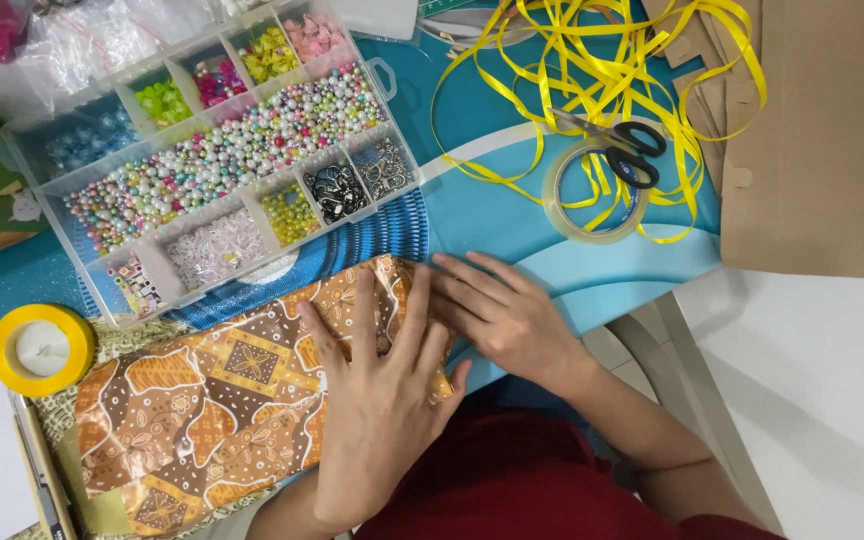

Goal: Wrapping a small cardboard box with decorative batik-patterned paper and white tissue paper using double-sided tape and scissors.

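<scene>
Two hands: both are laid flat on one wrapped parcel (242, 400), which lies on the blue table (512, 230) at its near edge, just in front of the person.
Done so far: the parcel is seen fully covered in patterned paper; no bare box is shown along its top face.
Left to do: the right end looks unfinished, judged from the fold being pressed there; no tape or ribbon is seen on the parcel.
Parcel look: glossy brown and orange paper with cream batik motifs, creased in places, long and flat, lying at a slant.
Left hand (377, 400): spread wide, palm down, nothing gripped, pressed on the right part of the parcel.
Right hand (507, 315): fingers straight and close together, nothing held, laid on the paper's end edge where it meets the table.
Bead box (217, 165): clear, many compartments, placed just beyond the parcel.
Clear tape roll (597, 190): further right, with black-handled scissors (617, 140) resting partly on it.
Yellow ribbon (592, 70): loose loops are tangled around both.
Yellow tape roll (40, 348): set at the left, just beside the parcel.
</scene>
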